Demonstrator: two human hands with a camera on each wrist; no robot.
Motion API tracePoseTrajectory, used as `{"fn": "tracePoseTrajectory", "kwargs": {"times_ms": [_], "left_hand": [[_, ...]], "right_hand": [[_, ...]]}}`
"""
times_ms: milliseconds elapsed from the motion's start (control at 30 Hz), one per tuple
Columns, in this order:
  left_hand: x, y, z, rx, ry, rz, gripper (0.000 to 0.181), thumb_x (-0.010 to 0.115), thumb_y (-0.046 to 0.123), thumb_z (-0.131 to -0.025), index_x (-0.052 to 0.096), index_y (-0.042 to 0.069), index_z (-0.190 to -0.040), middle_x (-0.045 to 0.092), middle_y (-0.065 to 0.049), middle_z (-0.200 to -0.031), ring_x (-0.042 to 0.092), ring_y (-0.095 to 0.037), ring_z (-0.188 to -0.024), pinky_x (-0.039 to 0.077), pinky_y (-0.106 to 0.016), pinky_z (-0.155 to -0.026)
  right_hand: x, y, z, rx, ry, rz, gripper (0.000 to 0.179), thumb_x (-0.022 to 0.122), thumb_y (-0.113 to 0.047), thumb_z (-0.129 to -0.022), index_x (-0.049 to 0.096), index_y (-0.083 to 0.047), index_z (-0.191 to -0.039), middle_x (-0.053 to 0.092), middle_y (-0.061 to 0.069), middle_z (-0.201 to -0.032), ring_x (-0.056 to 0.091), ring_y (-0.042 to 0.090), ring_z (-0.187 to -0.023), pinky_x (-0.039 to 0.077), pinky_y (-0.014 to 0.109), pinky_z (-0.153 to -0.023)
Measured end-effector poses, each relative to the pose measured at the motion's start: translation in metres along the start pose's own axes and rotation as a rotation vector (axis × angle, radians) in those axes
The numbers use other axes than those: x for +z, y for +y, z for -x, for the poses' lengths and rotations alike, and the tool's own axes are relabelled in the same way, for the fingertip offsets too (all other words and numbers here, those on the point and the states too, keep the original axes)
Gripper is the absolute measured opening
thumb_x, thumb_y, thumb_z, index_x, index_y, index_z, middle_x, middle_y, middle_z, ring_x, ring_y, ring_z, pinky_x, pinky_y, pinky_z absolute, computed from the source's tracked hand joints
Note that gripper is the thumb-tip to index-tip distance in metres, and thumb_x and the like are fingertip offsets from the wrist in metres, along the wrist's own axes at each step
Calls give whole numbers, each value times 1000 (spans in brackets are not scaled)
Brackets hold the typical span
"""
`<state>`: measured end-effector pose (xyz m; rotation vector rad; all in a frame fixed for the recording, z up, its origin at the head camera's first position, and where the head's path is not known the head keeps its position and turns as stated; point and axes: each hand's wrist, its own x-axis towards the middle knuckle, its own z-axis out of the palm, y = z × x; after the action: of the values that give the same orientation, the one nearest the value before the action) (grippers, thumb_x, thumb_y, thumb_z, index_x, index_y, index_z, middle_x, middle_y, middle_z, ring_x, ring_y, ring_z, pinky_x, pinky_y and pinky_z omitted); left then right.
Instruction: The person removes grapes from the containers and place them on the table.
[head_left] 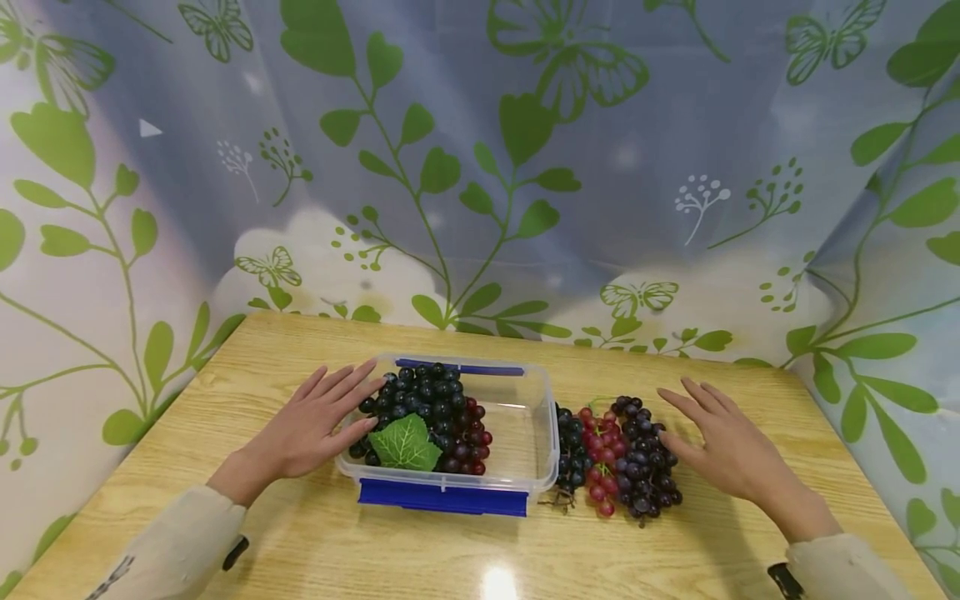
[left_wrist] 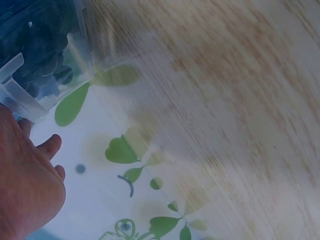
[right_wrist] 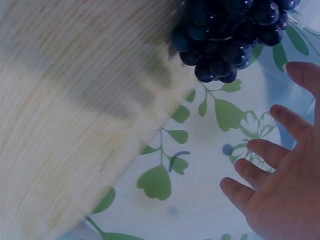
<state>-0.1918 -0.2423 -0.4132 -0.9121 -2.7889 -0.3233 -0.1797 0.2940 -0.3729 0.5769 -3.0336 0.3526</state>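
Observation:
A clear plastic food container [head_left: 525,482] with blue clips stands on the table. Inside, at its left, lie a bunch of black grapes [head_left: 431,392], a bunch of dark red grapes [head_left: 474,442] and a green leaf [head_left: 407,443]. My left hand [head_left: 326,417], fingers straight, is at the container's left rim; whether it touches the rim I cannot tell. To the container's right lie black grapes [head_left: 572,450], red grapes [head_left: 602,454] and dark purple grapes [head_left: 647,467]. Beside the purple bunch hovers my right hand [head_left: 723,442], fingers spread, apart from the grapes in the right wrist view.
The wooden table [head_left: 600,558] ends at the back against a curtain [head_left: 465,208] printed with leaves and butterflies. The curtain also hangs along both sides. Bare wood shows in front of the container.

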Motion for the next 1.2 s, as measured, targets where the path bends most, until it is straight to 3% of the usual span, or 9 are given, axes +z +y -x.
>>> {"fn": "tracePoseTrajectory", "kwargs": {"times_ms": [400, 700, 1200], "left_hand": [[0, 0, 0, -4, -3, 0, 59, 42, 44, -101, 28, 19, -153, 15, -3, -159, 22, -33, -140, 9, -54, -111], [0, 1, 0, -6, 2, 7, 59, 42, 44, -101, 28, 19, -153, 15, -3, -159, 23, -33, -140, 9, -54, -111], [1, -1, 1, -3, 7, 3, 59, 42, 43, -101, 29, 19, -152, 16, -3, -158, 24, -33, -139, 10, -55, -111]], "right_hand": [[-4, -25, -5, -48, 20, 110, 69, 47, -55, -95, 35, -15, -150, 20, 26, -152, 17, 50, -135, 16, 65, -104], [-6, -51, -18, -72, 25, 86, 69, 44, -58, -95, 34, -18, -151, 17, 22, -155, 15, 46, -137, 16, 62, -106], [4, -103, -46, -193, 47, 34, 65, 50, -53, -95, 35, -22, -150, 19, 15, -156, 19, 40, -140, 23, 58, -107]]}}
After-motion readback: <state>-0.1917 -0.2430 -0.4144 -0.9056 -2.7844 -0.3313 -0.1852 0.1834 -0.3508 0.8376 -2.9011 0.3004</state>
